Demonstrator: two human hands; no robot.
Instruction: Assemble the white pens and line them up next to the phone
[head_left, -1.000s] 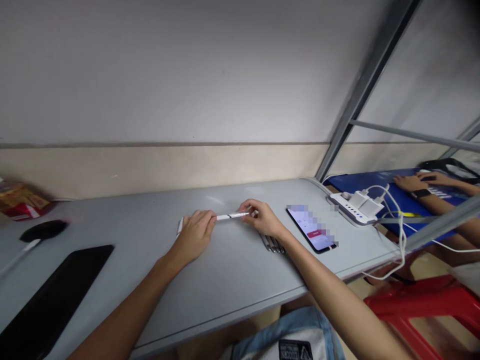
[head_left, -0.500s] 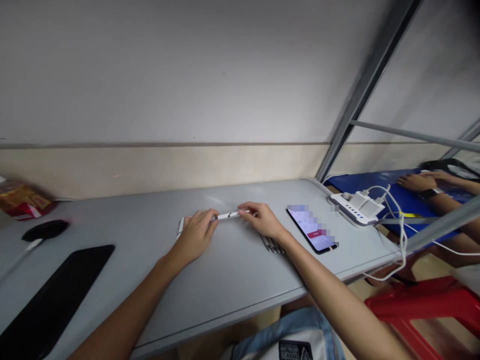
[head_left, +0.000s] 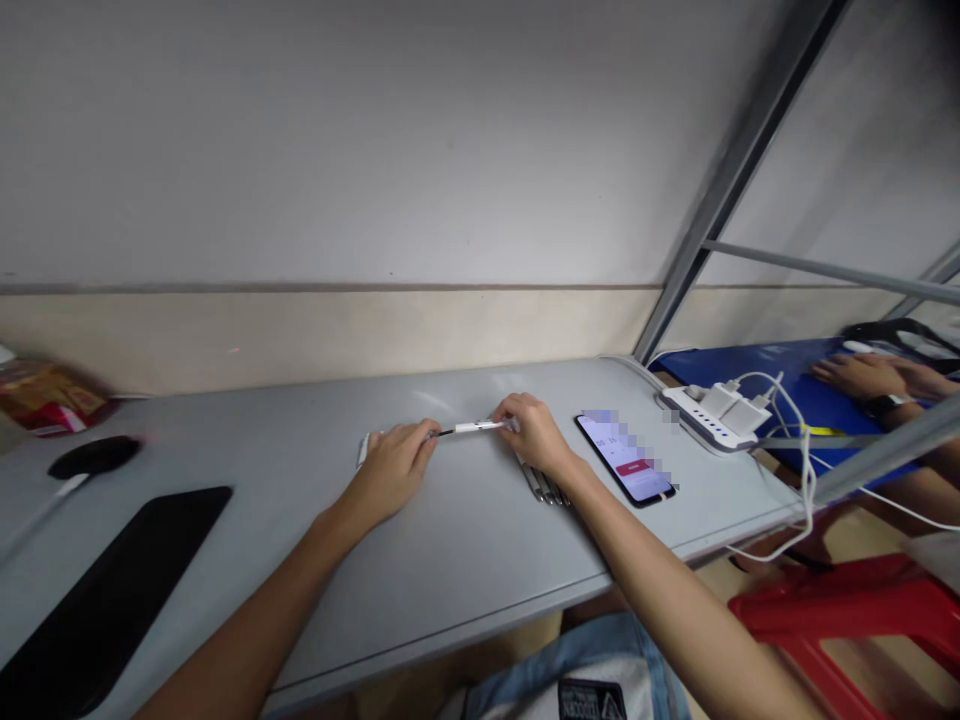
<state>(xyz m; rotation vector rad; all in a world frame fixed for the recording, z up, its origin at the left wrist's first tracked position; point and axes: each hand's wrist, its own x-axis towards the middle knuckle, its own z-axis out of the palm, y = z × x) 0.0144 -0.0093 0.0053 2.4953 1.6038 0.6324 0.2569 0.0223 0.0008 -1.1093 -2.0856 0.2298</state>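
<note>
- Packet point(head_left: 49, 395), far left of the left fingers point(head_left: 421, 437): red and gold, print too blurred to read.
- Left fingers: pinched on the pen's left end, by a thin dark section; a white thing point(head_left: 363, 450) peeps out just left of them, mostly hidden.
- Pen point(head_left: 474, 427): between the left and right fingers, roughly level over the worktop point(head_left: 420, 590). Likely light, stiff and smooth, so a dry pinch could slip. The white barrel seems the sound place to hold; the dark section looks easier to bend. A dark mark on the barrel is too small to read.
- Right fingers point(head_left: 517, 407): curled round the pen's right end.
- Pens point(head_left: 544, 486): just nearer the wearer than the right fingers, no lettering legible.
- Label point(head_left: 592, 700), on clothing well below the right fingers: pale triangular logo, lettering unclear.
- Phone point(head_left: 625, 460), right of the right fingers: lit, digits starting "00".
</note>
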